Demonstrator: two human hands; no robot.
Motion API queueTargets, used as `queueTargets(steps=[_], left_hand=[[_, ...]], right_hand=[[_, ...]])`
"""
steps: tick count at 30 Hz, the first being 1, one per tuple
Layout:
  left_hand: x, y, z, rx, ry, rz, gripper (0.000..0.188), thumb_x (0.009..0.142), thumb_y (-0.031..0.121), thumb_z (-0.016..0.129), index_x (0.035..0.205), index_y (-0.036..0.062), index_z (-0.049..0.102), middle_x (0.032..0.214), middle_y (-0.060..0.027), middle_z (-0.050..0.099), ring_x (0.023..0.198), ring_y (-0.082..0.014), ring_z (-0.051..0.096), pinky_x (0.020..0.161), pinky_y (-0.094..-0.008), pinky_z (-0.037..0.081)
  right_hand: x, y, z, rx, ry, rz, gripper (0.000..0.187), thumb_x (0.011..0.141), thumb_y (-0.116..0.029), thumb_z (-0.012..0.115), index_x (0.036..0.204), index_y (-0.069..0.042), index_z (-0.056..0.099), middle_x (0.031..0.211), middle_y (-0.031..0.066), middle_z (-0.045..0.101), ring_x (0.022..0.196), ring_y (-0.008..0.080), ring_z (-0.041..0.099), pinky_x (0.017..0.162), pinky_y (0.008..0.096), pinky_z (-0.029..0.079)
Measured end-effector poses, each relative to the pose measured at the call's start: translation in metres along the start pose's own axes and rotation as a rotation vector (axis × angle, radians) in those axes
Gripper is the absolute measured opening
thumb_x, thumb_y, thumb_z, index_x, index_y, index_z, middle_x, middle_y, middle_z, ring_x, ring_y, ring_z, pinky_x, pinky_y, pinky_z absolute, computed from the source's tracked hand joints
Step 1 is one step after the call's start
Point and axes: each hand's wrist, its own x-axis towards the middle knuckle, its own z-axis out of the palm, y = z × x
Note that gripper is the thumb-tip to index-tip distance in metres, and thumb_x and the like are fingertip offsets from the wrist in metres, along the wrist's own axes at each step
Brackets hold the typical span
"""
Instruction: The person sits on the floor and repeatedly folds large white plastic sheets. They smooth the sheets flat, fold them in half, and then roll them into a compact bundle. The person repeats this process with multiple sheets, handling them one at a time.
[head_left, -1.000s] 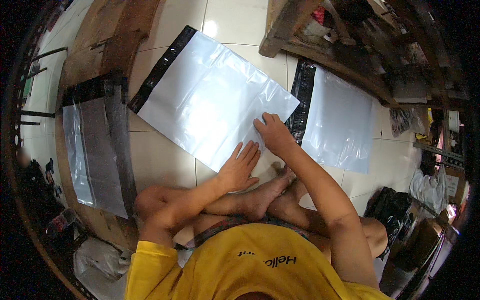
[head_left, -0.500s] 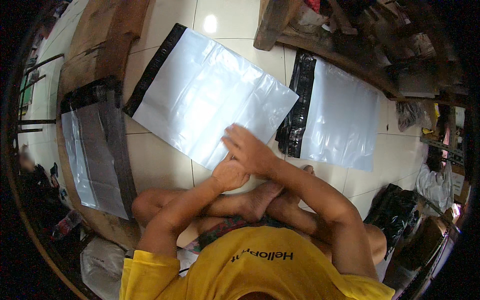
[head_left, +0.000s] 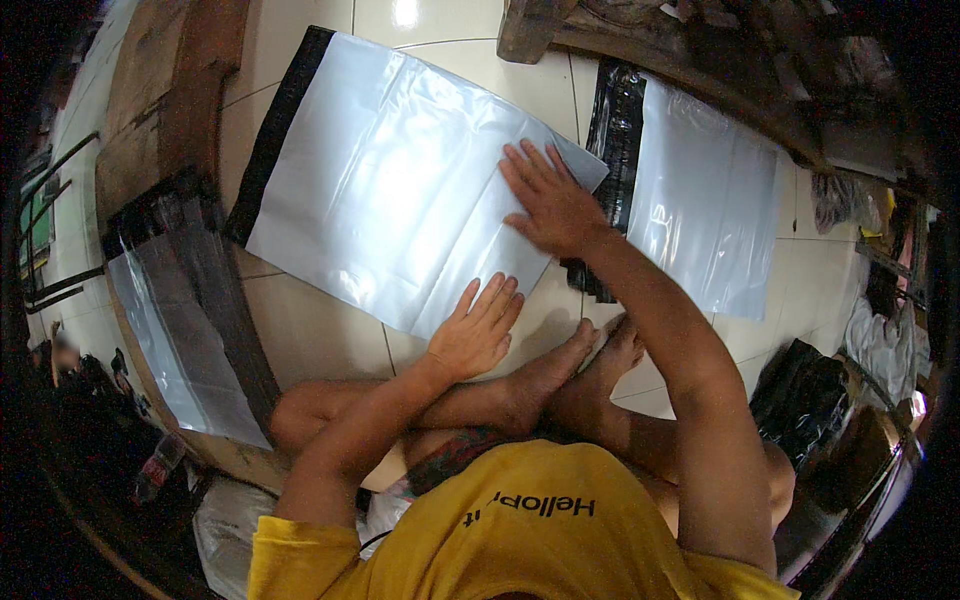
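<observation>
A large white plastic mailing bag (head_left: 370,180) with a black strip along its left end lies flat on the tiled floor in front of me. My right hand (head_left: 553,205), fingers spread, rests on the bag near its right end. At the bag's near corner is my left hand (head_left: 475,328), its fingers stretched over the edge and nothing held in them. To the right lies a stack of similar white bags (head_left: 705,200) with black strips, partly beneath the middle bag's corner.
On a wooden board (head_left: 165,110) at the left lie more plastic bags (head_left: 190,330) with dark edges. A wooden frame (head_left: 530,30) stands at the far right. Black plastic (head_left: 800,400) is heaped beside my right knee. My crossed legs (head_left: 540,375) sit close behind my hands.
My hands were together over the near corner of the bag. Now they are apart: the right has moved up and right across the bag, and the left has opened out.
</observation>
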Motion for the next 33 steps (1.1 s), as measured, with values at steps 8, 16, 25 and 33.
queueTargets(steps=[8, 16, 25, 33], left_hand=[[-0.002, -0.001, -0.002, -0.042, 0.020, 0.014, 0.060, 0.088, 0.034, 0.060, 0.142, 0.0073, 0.055, 0.155, -0.0141, 0.045, 0.148, -0.0320, 0.033, 0.122, -0.0504, 0.022], [-0.002, 0.000, -0.002, -0.038, 0.019, 0.011, 0.061, 0.090, 0.033, 0.060, 0.144, 0.0069, 0.053, 0.155, -0.0159, 0.043, 0.149, -0.0335, 0.031, 0.122, -0.0523, 0.023], [-0.003, 0.002, -0.002, 0.010, -0.027, 0.029, 0.066, 0.093, 0.037, 0.057, 0.150, 0.0057, 0.045, 0.160, -0.0194, 0.035, 0.152, -0.0366, 0.026, 0.124, -0.0544, 0.018], [0.000, 0.002, -0.022, -0.268, 0.074, -0.009, 0.068, 0.088, 0.042, 0.065, 0.139, -0.0019, 0.053, 0.152, -0.0236, 0.042, 0.145, -0.0385, 0.034, 0.121, -0.0527, 0.023]], right_hand=[[0.006, 0.008, -0.014, -0.065, -0.161, 0.080, 0.084, 0.096, -0.055, 0.056, 0.157, -0.003, 0.031, 0.166, 0.0169, 0.025, 0.155, 0.0340, 0.020, 0.126, 0.0543, 0.012], [0.007, 0.028, -0.006, 0.108, 0.025, 0.048, 0.081, 0.094, -0.046, 0.062, 0.154, 0.001, 0.033, 0.162, 0.0221, 0.030, 0.152, 0.0380, 0.026, 0.125, 0.0554, 0.016], [0.012, 0.000, -0.003, -0.026, 0.120, 0.406, 0.088, 0.098, -0.051, 0.056, 0.151, 0.013, 0.029, 0.159, 0.0347, 0.025, 0.151, 0.0474, 0.020, 0.124, 0.0571, 0.012], [0.009, -0.003, 0.005, 0.003, 0.133, 0.419, 0.096, 0.094, -0.060, 0.057, 0.151, 0.013, 0.030, 0.159, 0.0333, 0.026, 0.151, 0.0463, 0.021, 0.124, 0.0576, 0.011]])
